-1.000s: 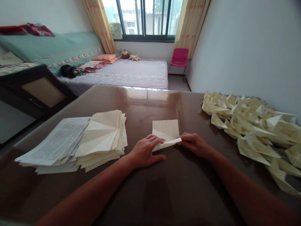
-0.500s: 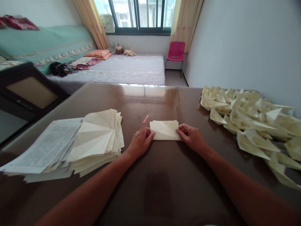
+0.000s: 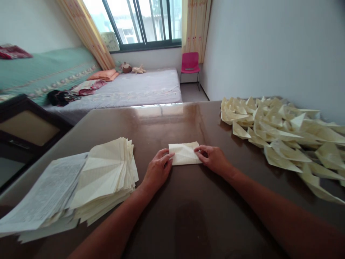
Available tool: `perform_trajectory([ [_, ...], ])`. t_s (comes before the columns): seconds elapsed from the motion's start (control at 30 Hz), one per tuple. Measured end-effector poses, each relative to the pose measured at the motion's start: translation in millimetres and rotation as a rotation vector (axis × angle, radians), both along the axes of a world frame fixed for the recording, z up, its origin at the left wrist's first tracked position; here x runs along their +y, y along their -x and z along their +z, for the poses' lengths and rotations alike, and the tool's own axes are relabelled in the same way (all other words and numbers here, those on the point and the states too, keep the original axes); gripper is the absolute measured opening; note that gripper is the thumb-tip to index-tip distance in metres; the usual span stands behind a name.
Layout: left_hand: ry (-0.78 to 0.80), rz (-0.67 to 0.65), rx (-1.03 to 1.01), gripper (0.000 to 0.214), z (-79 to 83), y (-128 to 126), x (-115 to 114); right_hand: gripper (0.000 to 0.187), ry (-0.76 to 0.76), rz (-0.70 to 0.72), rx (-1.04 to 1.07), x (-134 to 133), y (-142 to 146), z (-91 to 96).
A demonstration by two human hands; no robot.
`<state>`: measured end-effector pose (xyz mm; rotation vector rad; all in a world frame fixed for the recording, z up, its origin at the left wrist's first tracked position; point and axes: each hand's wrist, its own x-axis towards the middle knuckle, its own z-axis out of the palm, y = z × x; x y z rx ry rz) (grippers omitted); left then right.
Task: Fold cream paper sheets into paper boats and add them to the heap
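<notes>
A folded sheet of cream paper, a small flat rectangle, lies on the brown table between my two hands. My left hand has its fingertips closed on the paper's left edge. At the opposite end, my right hand pinches the right edge between thumb and fingers. Some of the curled fingers of both hands are partly hidden. Slanting creases show on the paper's upper face.
On the left are a stack of creased cream sheets and a pile of printed pages. Many folded paper boats crowd the table's right side by the wall. Beyond the table stand a bed and a pink chair.
My left index finger, raised before, has come down to the paper. The folded paper's upper face looks different, with slanting creases now. The whole view has tilted and shifted.
</notes>
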<state>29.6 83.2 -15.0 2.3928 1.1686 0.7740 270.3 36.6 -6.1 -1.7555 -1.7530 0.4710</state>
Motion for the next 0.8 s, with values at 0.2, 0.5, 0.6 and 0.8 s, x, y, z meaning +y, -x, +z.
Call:
perform_trajectory([
  [0.2,-0.123,0.022,0.21,0.027,5.2,-4.1,-4.3,0.019,0.022,0.002,-0.006,3.1,0.3,-0.1],
  [0.5,-0.338,-0.272,0.354,0.034,8.4,-10.3,-17.9,0.017,-0.012,0.019,-0.015,4.0,1.3,-2.2],
  [0.6,-0.314,-0.297,0.387,0.036,10.0,-12.9,-24.7,0.016,-0.011,0.028,-0.02,5.5,-0.1,-5.1],
  [0.8,-0.316,-0.266,0.403,0.036,17.5,-17.6,-34.2,0.021,-0.161,0.055,-0.2,-4.1,0.9,1.9],
])
